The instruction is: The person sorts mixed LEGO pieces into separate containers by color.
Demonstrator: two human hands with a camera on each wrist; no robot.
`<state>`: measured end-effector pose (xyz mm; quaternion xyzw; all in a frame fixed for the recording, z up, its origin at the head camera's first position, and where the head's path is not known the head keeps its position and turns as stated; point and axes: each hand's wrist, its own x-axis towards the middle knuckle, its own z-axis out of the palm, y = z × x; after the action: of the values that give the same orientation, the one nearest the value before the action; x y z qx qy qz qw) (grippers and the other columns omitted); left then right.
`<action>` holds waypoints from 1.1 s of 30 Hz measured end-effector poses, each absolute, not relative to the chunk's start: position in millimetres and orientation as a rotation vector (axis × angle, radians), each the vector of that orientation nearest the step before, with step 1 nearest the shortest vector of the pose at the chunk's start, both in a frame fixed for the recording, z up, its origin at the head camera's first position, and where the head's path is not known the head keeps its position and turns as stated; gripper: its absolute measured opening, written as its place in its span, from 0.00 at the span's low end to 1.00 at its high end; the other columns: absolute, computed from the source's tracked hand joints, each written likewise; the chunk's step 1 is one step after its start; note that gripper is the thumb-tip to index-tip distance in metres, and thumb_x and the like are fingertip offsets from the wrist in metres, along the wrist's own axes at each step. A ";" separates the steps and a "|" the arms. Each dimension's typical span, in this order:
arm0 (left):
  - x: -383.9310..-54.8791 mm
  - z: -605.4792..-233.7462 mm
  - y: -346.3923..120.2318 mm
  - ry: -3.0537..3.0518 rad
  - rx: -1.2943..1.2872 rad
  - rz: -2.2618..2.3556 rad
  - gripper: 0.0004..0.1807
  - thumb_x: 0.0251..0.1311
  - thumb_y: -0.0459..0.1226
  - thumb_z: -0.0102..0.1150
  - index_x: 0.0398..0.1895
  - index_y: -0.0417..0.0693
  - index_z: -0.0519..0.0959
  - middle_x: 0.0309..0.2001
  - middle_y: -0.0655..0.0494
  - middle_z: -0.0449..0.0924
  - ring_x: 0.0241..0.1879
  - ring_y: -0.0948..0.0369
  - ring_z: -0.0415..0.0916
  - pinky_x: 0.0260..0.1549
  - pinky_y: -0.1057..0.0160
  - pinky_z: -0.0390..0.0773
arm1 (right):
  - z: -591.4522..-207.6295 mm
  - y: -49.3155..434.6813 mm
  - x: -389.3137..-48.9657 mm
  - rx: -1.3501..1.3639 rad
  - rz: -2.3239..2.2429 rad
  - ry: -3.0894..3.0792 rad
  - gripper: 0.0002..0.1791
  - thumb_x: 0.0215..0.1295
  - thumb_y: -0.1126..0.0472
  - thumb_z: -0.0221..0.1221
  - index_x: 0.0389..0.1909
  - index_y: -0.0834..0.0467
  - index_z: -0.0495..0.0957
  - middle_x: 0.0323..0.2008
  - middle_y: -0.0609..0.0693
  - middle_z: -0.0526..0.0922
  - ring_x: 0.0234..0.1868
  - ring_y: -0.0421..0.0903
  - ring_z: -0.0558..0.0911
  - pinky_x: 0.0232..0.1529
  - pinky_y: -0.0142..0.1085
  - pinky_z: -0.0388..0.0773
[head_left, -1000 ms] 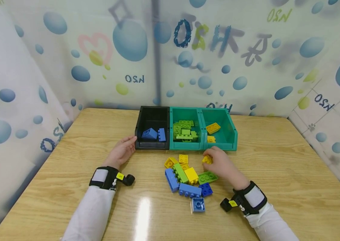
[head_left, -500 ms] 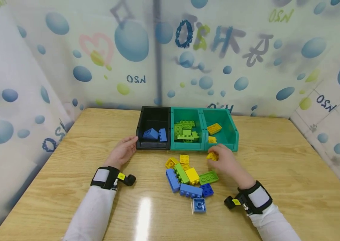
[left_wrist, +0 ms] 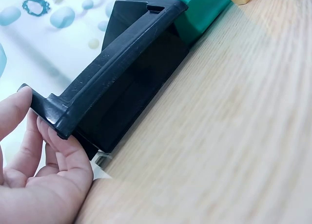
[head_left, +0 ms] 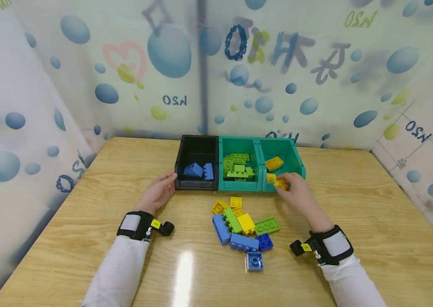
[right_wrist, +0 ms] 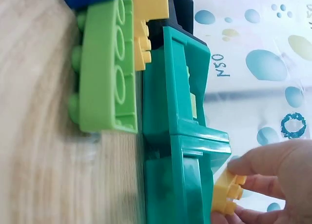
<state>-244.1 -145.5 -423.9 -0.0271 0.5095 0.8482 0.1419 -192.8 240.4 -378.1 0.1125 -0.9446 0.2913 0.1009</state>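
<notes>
My right hand (head_left: 297, 192) pinches a yellow toy brick (head_left: 281, 184) over the front edge of the right-hand teal bin (head_left: 293, 158). In the right wrist view, thumb and fingers hold that brick (right_wrist: 225, 191) by its sides, studs showing. Two other yellow bricks (head_left: 274, 163) lie inside this bin. At the other end, my left hand (head_left: 158, 194) grips the front left corner of the black bin (head_left: 197, 145), which contains blue bricks (head_left: 193, 170). The left wrist view has the thumb on the bin's rim (left_wrist: 92, 82) and the fingers curled below it.
The middle teal bin (head_left: 238, 143) holds several green bricks (head_left: 238, 168). In front of the bins lies a loose pile of yellow (head_left: 245, 223), green (head_left: 267, 226) and blue (head_left: 244, 242) bricks on the wooden table (head_left: 105, 192). A patterned curtain (head_left: 132, 115) hangs behind.
My right hand has carried the yellow brick from the table in front of the bins, right and forward, up to the right-hand teal bin's front edge. My left hand stays on the black bin.
</notes>
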 end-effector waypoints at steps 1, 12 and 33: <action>-244.3 -424.2 -145.4 1.465 -0.080 2.452 0.21 0.71 0.30 0.42 0.21 0.53 0.78 0.24 0.65 0.75 0.27 0.69 0.70 0.31 0.73 0.68 | -377.8 241.2 -195.3 0.326 0.862 -2.787 0.13 0.61 0.68 0.58 0.46 0.69 0.76 0.42 0.65 0.76 0.38 0.55 0.72 0.38 0.45 0.72; -245.1 -423.8 -144.5 1.485 -0.116 2.439 0.20 0.70 0.31 0.43 0.22 0.53 0.78 0.25 0.64 0.74 0.27 0.69 0.69 0.31 0.73 0.68 | -378.4 243.4 -222.6 0.188 0.821 -2.853 0.16 0.68 0.65 0.52 0.52 0.69 0.72 0.45 0.65 0.74 0.41 0.56 0.71 0.41 0.47 0.71; -245.0 -424.1 -144.6 1.478 -0.130 2.441 0.20 0.70 0.31 0.44 0.21 0.53 0.78 0.25 0.64 0.75 0.28 0.69 0.69 0.32 0.73 0.68 | -384.6 240.0 -257.9 -0.079 0.700 -3.140 0.18 0.67 0.67 0.49 0.55 0.71 0.71 0.53 0.67 0.75 0.41 0.55 0.72 0.40 0.42 0.71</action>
<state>-245.0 -144.6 -424.1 -0.0451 0.5120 0.8460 0.1420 -257.9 240.0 -384.6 -0.0247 -0.9750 0.2175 -0.0384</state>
